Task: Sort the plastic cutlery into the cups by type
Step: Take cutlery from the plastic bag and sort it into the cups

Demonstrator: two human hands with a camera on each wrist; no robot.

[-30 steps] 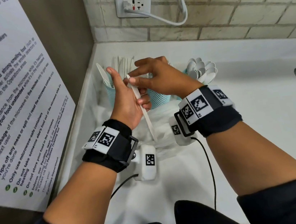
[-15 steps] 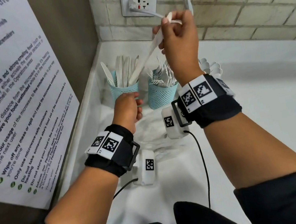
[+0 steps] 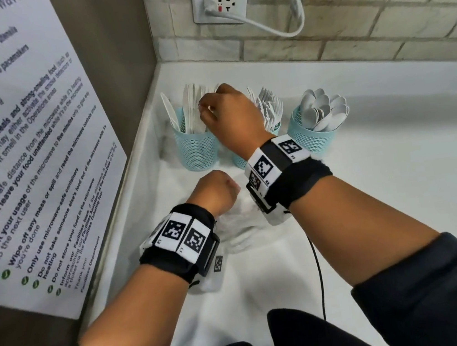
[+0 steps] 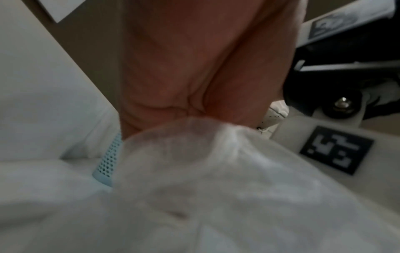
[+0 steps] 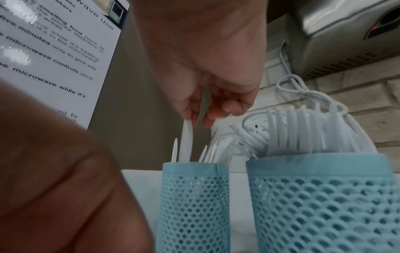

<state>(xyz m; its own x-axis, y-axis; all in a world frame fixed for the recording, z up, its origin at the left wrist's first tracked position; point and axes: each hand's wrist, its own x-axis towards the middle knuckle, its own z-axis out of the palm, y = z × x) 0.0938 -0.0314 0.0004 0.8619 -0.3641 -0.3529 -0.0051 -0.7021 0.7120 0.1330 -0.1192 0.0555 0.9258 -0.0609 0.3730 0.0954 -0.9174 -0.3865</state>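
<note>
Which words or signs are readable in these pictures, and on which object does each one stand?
Notice board: "do not leave your food unattended"
Same board: "Limit your usage of the microwave"
Same board: "Only use microwave-safe containers"
Same board, right wrist view: "microwave controls"
Wall socket: label too small to read.
Wrist bands: square code markers, no words.

Three pale-blue perforated plastic cups stand on the white counter (image 3: 396,179): the knife cup (image 3: 195,151) at about ten o'clock from the counter's middle, the fork cup (image 3: 272,130) at eleven, mostly hidden behind a wrist, and the spoon cup (image 3: 311,138) at twelve. Each holds one bundle of white plastic cutlery: flat knives (image 3: 191,111), tined forks (image 3: 269,106), round-bowled spoons (image 3: 323,111). The pieces overlap too tightly to count; perhaps a dozen or more spoons. Two hands show, the left hand (image 3: 215,192) and the right hand (image 3: 231,114). One crumpled clear plastic bag (image 3: 239,223) lies at six o'clock from the cups. One white wall socket (image 3: 220,1) carries one white cable (image 3: 289,28).
</note>
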